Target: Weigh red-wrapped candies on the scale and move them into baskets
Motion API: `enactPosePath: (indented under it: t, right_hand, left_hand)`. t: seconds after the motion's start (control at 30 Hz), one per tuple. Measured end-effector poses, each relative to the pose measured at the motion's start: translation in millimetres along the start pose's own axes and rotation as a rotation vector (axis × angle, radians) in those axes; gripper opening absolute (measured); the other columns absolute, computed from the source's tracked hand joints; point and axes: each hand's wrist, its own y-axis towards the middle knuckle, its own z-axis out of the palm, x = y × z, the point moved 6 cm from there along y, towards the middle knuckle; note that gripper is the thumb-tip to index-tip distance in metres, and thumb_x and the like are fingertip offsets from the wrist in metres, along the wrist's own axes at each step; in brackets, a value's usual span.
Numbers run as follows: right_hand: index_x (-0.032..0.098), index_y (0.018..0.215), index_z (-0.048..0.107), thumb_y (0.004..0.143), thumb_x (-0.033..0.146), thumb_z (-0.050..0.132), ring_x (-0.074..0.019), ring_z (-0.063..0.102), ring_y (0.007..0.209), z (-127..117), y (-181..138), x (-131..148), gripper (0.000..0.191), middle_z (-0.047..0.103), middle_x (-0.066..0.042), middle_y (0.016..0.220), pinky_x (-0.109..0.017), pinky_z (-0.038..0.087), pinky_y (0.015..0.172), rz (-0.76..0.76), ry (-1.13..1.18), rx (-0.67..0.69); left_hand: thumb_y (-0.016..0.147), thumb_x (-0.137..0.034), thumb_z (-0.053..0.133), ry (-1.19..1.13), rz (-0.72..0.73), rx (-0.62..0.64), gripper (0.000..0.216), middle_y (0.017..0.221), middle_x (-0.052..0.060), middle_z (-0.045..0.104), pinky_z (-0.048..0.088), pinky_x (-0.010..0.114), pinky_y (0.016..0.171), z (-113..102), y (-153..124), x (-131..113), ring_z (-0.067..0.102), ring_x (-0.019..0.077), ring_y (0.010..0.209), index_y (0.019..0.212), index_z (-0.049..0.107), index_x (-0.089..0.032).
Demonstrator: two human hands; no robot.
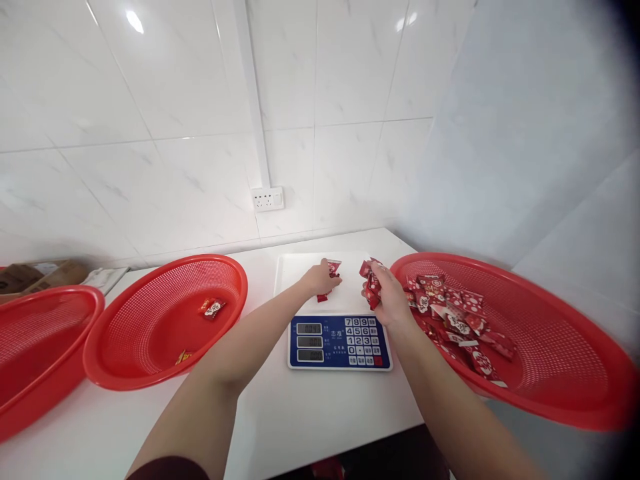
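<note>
A digital weighing scale (340, 341) with a white pan and a blue keypad panel stands in front of me. Over the left part of its pan, my left hand (320, 279) is closed around red wrapped packets (323, 297). My right hand (393, 297) grips several red packets (371, 283) above the pan's right side, close to the right basket's rim. That red basket (565, 333) holds a pile of similar red packets with white print (457, 323). The fingers partly hide what each hand holds.
To the left stands a red perforated basket (165, 273) with a red-and-white packet (212, 308) and a yellow packet (183, 357) inside. Another red basket (45, 333) is at the far left, with cardboard boxes (45, 275) behind it. A tiled wall with a socket (268, 199) closes off the back.
</note>
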Motion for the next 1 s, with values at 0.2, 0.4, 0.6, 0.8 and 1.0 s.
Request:
enactPosePath:
  t: [0.2, 0.4, 0.6, 0.8, 1.0]
  right_hand:
    - [0.02, 0.072, 0.053, 0.058, 0.048, 0.074, -0.0025, 0.038, 0.036, 1.8, 0.4, -4.1, 0.037, 0.047, 0.009, 0.054, -0.015, 0.033, 0.03, 0.006, -0.03, 0.013]
    - [0.021, 0.074, 0.054, 0.06, 0.05, 0.072, -0.0027, 0.037, 0.036, 1.2, -0.7, -5.1, 0.037, 0.046, 0.009, 0.053, -0.015, 0.032, 0.029, 0.002, -0.081, 0.021]
    - [0.021, 0.078, 0.057, 0.063, 0.048, 0.073, -0.0035, 0.039, 0.037, 3.2, 0.9, -4.8, 0.035, 0.047, 0.008, 0.053, -0.014, 0.031, 0.029, -0.019, -0.152, 0.028]
    - [0.021, 0.079, 0.058, 0.063, 0.048, 0.072, -0.0037, 0.038, 0.036, 21.5, -1.5, -9.6, 0.034, 0.045, 0.009, 0.05, -0.014, 0.027, 0.028, -0.033, -0.184, 0.071]
    - [0.021, 0.082, 0.057, 0.061, 0.052, 0.072, -0.0041, 0.041, 0.04, 46.1, -17.3, -11.5, 0.04, 0.049, 0.008, 0.055, -0.015, 0.033, 0.032, -0.038, -0.145, 0.089]
  left_hand:
    - [0.088, -0.031, 0.054, -0.037, -0.042, 0.087, 0.034, 0.117, 0.009, 0.057, 0.051, 0.042, 0.081, -0.4, 15.6, 1.6, 0.059, 0.0211, 0.098, 0.118, 0.053, -0.016]
    - [0.09, -0.034, 0.05, -0.061, -0.032, -0.02, 0.031, 0.105, 0.007, 0.062, 0.052, 0.036, 0.074, -21.8, -21.0, 15.3, 0.062, 0.0178, 0.086, 0.115, 0.053, -0.016]
    - [0.092, -0.041, 0.034, -0.001, -0.205, -0.279, 0.033, 0.076, 0.006, 0.067, 0.043, 0.028, 0.056, -94.1, -104.3, 93.7, 0.063, 0.0208, 0.066, 0.114, 0.044, -0.02]
    - [0.085, -0.047, 0.041, 0.098, -0.5, -0.418, 0.042, 0.083, 0.019, 0.067, 0.045, 0.049, 0.07, -131.7, -168.1, 178.3, 0.062, 0.0396, 0.086, 0.107, 0.051, -0.013]
    - [0.089, -0.041, 0.042, -0.041, -0.264, -0.477, 0.045, 0.14, 0.015, 0.043, 0.033, 0.045, 0.102, -95.4, -158.6, 125.4, 0.032, 0.0292, 0.133, 0.128, 0.043, -0.019]
